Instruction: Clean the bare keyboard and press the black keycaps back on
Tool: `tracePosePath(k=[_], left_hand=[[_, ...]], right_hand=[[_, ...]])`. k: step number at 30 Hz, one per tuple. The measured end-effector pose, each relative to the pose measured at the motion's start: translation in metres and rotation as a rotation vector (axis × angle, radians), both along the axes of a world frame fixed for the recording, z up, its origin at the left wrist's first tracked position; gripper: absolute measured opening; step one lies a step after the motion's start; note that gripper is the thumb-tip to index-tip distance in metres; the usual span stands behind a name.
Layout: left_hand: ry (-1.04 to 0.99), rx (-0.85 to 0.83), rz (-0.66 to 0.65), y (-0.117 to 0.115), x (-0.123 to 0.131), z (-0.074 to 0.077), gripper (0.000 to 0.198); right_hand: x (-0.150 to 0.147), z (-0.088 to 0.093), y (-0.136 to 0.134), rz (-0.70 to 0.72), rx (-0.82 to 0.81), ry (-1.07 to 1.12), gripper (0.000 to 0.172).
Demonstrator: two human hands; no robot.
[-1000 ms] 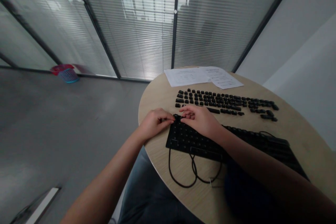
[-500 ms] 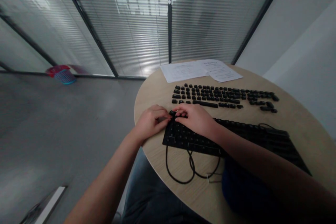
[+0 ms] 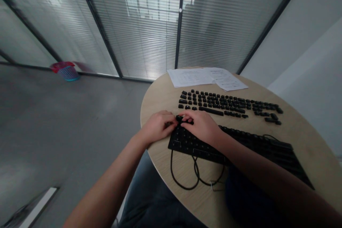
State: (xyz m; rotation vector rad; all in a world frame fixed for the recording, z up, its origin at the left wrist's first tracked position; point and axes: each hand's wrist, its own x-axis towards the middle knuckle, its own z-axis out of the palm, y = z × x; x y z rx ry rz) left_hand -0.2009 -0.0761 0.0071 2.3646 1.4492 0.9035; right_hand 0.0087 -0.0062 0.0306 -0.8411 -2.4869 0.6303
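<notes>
A black keyboard (image 3: 199, 152) lies at an angle on the round wooden table, its near-left part bare of keycaps and showing rows of small studs. My left hand (image 3: 161, 125) is closed at its far-left corner, thumb and fingertips against the edge. From the right, my right hand (image 3: 201, 124) reaches over the keyboard with bent fingers drawn together at the same corner. Between the fingertips of both hands a black keycap (image 3: 179, 118) shows at the corner. Whatever is inside my right fingers is too small and hidden to make out. My right forearm covers part of the keyboard.
Behind the keyboard lie rows of loose black keycaps (image 3: 213, 102), with paper sheets (image 3: 192, 77) farther back. A looped black cable (image 3: 184, 187) and a bent wire piece (image 3: 211, 185) lie in front. A dark blue object (image 3: 240, 196) sits under my right forearm.
The view has shifted slightly, so the table appears lower and a little to the right. Both hands stay at the same keyboard corner, with only small finger movement.
</notes>
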Motion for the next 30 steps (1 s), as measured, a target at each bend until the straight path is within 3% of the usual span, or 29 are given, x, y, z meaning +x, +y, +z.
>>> tracePosePath(k=[4, 9, 20, 30], left_hand=[[-0.088, 0.006, 0.020, -0.0018, -0.0029, -0.0001, 0.018], [-0.182, 0.028, 0.253, -0.0017, -0.0055, -0.0031, 0.026], [-0.106, -0.026, 0.296, 0.0048, -0.0034, -0.0048, 0.024], [-0.080, -0.053, 0.292, 0.0052, -0.0022, -0.0070, 0.025]], right_hand=[[-0.0014, -0.0005, -0.0022, 0.005, 0.050, -0.015, 0.037], [-0.0001, -0.0004, -0.0032, -0.018, 0.094, -0.036, 0.042], [0.0000, 0.0023, -0.0053, -0.050, 0.050, -0.050, 0.049], [0.0008, -0.0047, 0.0017, -0.095, -0.134, -0.002, 0.053]])
